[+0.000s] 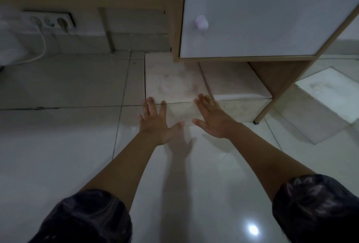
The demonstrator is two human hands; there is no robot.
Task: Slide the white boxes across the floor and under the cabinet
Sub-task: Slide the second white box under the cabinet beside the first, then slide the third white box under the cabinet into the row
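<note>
A white box [172, 81] lies on the tiled floor at the foot of the cabinet [252, 15], its far end partly under the cabinet's left corner. My left hand [155, 120] and my right hand [211, 118] are pressed flat, fingers spread, against the box's near face. A second white box [233, 83] sits to its right, under the cabinet between the wooden legs. A third white box [328, 95] lies on the floor to the right, outside the cabinet.
The cabinet has a white door with a round knob [202, 22] and a wooden leg [281, 87] at the front right. A wall socket strip [52, 20] with a white cable is at the back left. Glossy tiles stretch in front of me.
</note>
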